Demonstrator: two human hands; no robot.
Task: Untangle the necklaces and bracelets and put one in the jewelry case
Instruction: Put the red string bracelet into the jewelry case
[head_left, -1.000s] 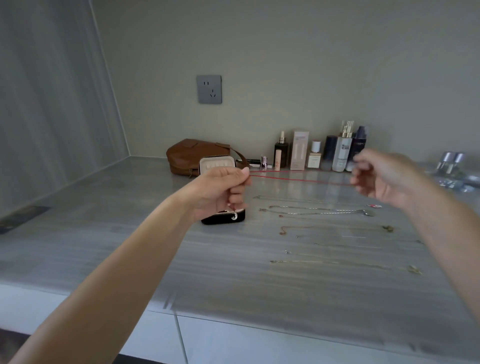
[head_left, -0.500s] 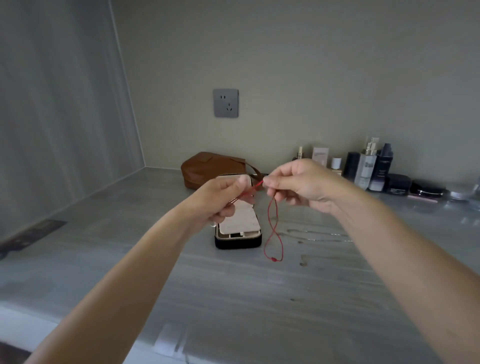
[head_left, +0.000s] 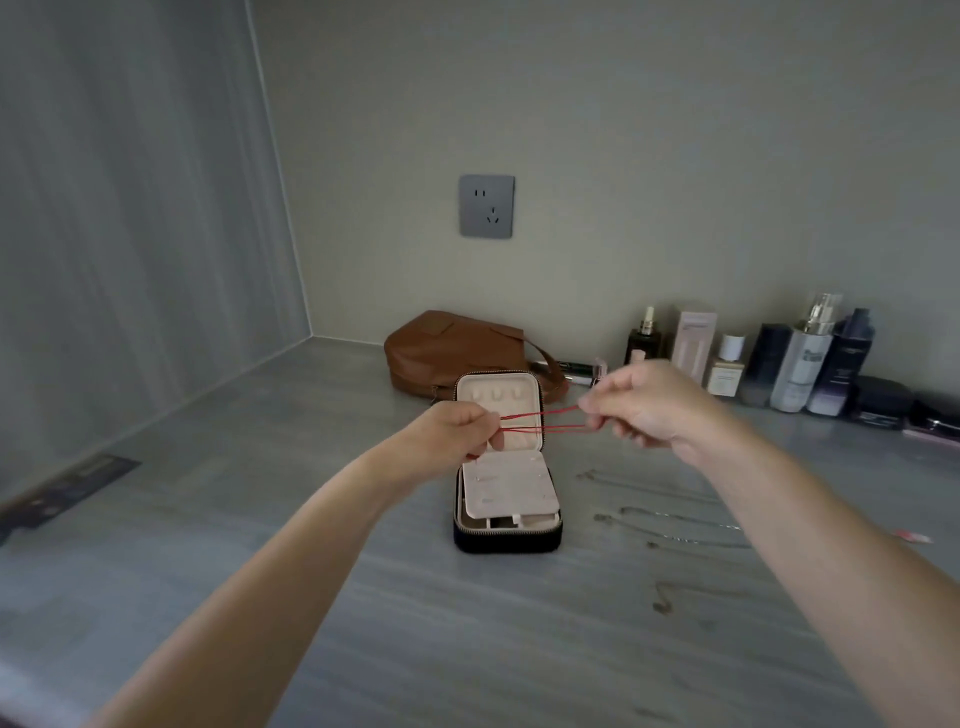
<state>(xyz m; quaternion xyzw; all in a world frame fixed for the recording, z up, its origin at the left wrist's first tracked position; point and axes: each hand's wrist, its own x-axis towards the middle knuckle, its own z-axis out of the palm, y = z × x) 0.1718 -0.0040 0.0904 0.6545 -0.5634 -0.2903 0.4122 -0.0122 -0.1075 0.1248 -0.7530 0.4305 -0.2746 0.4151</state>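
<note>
- Pinches one end of a doubled red cord (head_left: 540, 421) with the left hand (head_left: 457, 431), fingers curled tight around it.
- Grips the other end with the right hand (head_left: 649, 405), thumb and fingertips closed on the strands.
- Holds the cord taut as two strands in the air, just above the open jewelry case (head_left: 506, 540) and in front of its raised lid.
- Has the case on the grey countertop (head_left: 260, 519), a pale pink flap lying over its base.
- Has several thin chains (head_left: 675, 519) laid out apart, right of the case.
- Behind the case: brown leather bag (head_left: 447, 348), cosmetic bottles (head_left: 800, 364) along the wall, wall socket (head_left: 487, 206) above.
</note>
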